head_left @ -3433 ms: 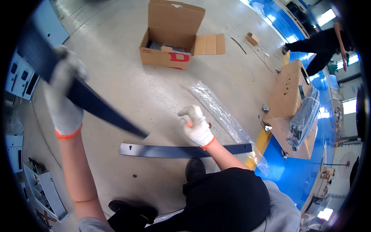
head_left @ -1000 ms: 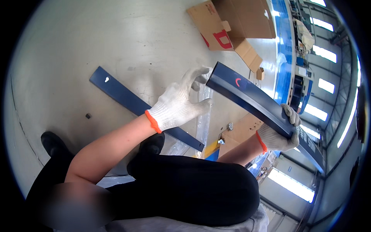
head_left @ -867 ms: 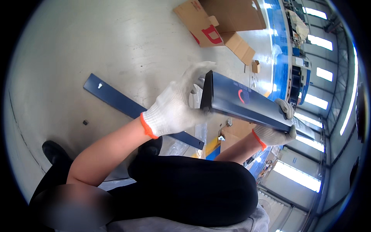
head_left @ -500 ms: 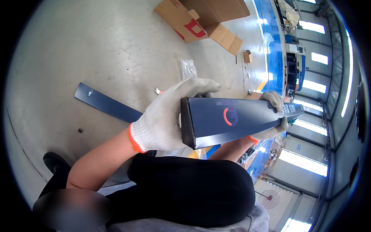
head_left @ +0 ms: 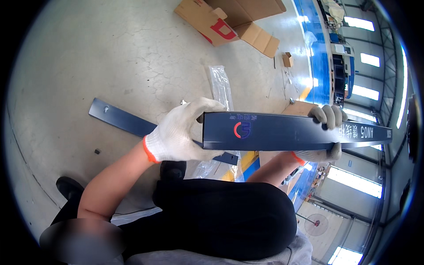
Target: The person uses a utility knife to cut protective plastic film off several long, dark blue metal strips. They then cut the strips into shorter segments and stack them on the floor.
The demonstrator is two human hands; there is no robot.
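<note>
Here, largest first:
Floor (head_left: pixel 88 57): pale cracked concrete (a workshop, by the look of it) carrying everything loose.
Cardboard box (head_left: pixel 221 22): open, flaps spread, lying well apart at the top.
Flat bar (head_left: pixel 123 120): dark blue, with a hole near its far end, lying on the floor and running under the lifted piece.
Plastic sleeve (head_left: pixel 219 84): clear and crumpled, on the floor just beside the flat bar.
Channel piece (head_left: pixel 282 131): long dark blue metal section with a round emblem, held level in the air in front of the person, one end at each hand; probably kept level so its printed face can be looked over.
Left hand (head_left: pixel 176 134): white knit glove with orange cuff, fingers (head_left: pixel 201 106) wrapped over the near open end, grasping it firmly.
Right hand (head_left: pixel 324 132): same glove, fingers curled over the top edge farther along, clenched on the piece.
</note>
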